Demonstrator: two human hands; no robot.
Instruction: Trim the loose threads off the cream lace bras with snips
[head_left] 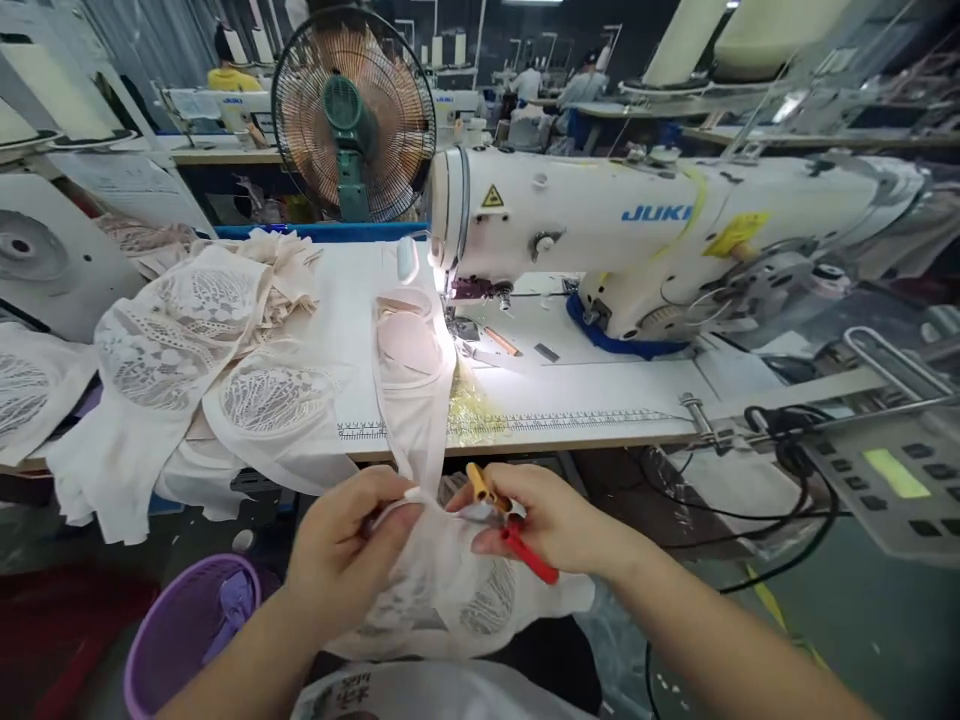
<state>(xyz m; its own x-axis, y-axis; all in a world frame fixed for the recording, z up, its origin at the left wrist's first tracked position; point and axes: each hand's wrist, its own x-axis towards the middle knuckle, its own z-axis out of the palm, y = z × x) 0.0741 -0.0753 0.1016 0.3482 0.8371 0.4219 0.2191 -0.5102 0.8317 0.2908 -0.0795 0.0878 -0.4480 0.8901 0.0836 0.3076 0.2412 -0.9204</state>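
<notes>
At the front edge of the sewing table, my left hand (352, 545) is closed, pinching the edge of a white lace bra (487, 600) between thumb and fingers. The bra hangs over my lap, and one of its cups (409, 345) lies on the table by the needle area. My right hand (540, 515) is closed around small scissors (529, 550) with one orange and one red handle. It is close beside my left hand at the fabric; the blades are mostly hidden.
A white JUKI sewing machine (570, 210) stands behind the cup. More lace bras (172, 340) are heaped at left, below a fan (352, 120). A purple basket (187, 640) is at lower left, and a control panel (892, 480) with cables juts in at right. Several people sit farther back.
</notes>
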